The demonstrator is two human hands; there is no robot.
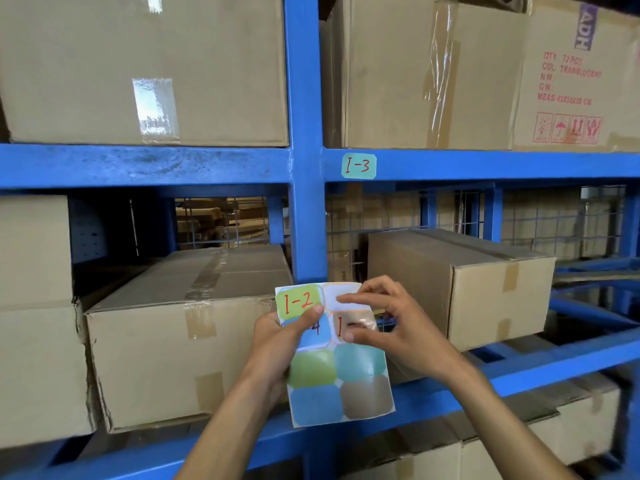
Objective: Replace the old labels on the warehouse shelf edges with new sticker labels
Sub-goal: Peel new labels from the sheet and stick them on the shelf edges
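A sticker sheet (pixel 337 382) with coloured blank labels and handwritten ones, such as a green "I-2" (pixel 298 301), is held in front of the blue shelf upright. My left hand (pixel 280 344) grips the sheet's left edge, thumb across it. My right hand (pixel 391 320) pinches a pale sticker (pixel 349 327) with a red "I" at the sheet's upper right, its corner lifted. One slot above it is bare white. A teal label "I-3" (pixel 358 165) is stuck on the upper shelf beam (pixel 485 164).
Cardboard boxes fill the shelves: large ones above (pixel 145 67), one at lower left (pixel 180 334), one at lower right (pixel 460 285). The blue upright post (pixel 306 168) splits the bays. Wire mesh backs the middle shelf. A lower blue beam (pixel 554 358) runs under the boxes.
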